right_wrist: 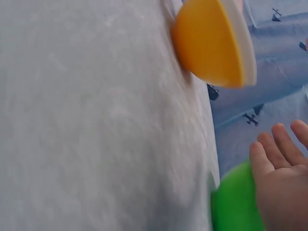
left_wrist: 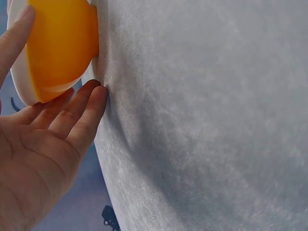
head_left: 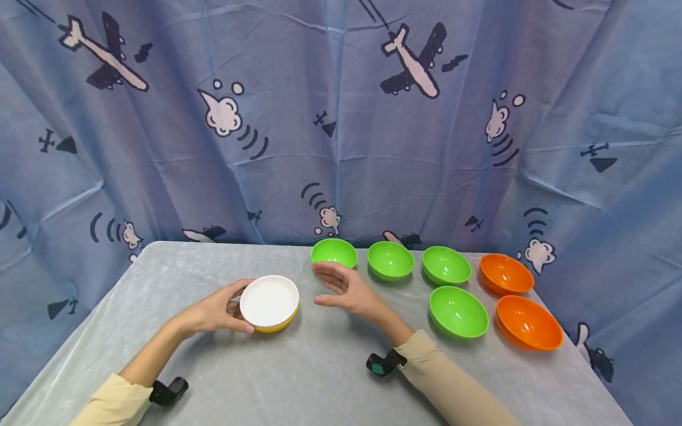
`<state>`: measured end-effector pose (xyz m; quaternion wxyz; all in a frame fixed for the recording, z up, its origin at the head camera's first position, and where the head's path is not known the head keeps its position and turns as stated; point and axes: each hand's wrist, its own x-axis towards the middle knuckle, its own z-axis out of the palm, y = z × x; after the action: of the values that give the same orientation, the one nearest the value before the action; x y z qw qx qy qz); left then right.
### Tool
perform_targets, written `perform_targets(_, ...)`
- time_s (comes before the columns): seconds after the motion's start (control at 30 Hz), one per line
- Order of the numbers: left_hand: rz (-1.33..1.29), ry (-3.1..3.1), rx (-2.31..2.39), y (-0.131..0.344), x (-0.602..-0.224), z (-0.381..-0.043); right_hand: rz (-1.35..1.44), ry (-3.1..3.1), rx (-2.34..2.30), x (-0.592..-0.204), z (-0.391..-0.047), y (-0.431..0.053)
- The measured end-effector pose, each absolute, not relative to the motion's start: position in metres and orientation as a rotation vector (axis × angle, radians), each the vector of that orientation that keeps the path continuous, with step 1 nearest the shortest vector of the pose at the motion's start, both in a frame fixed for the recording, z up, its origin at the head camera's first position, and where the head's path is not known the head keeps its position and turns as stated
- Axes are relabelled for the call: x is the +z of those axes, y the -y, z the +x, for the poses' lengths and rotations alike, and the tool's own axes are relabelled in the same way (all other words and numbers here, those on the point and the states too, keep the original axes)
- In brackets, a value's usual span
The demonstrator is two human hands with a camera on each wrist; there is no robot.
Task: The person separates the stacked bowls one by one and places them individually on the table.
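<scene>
A yellow bowl (head_left: pixel 270 303) with a white rim and white inside stands upright on the grey-covered table, left of the middle. My left hand (head_left: pixel 215 307) holds its left side, thumb toward the front and fingers round the far side. In the left wrist view the bowl (left_wrist: pixel 62 45) shows its yellow outer wall, the thumb across it and the fingertips low beside it. My right hand (head_left: pixel 348 290) is apart from the bowl, to its right, with fingers extended and nothing held. It partly covers the leftmost green bowl (head_left: pixel 333 251) in the head view.
Two more green bowls (head_left: pixel 391 260) stand along the back edge, with another green bowl (head_left: pixel 459 312) nearer the front. Two orange bowls (head_left: pixel 529 322) are at the right edge. A blue curtain (head_left: pixel 341 130) with printed planes hangs behind the table (head_left: pixel 298 378).
</scene>
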<state>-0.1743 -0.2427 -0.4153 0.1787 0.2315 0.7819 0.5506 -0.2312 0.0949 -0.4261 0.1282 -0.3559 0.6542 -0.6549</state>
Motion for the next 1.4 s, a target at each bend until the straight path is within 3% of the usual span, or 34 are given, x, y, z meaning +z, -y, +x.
perform_targets(0.7, 0.653, -2.218, 1.536, 0.243, -0.419, -0.176, -1.090, -1.950, -1.645, -0.448, -0.228, -0.033)
perform_targets(1.4, 0.666, -2.226, 1.534, 0.244, -0.416, -0.175, -1.177, -1.966, -1.723, -0.447, -0.232, -0.025)
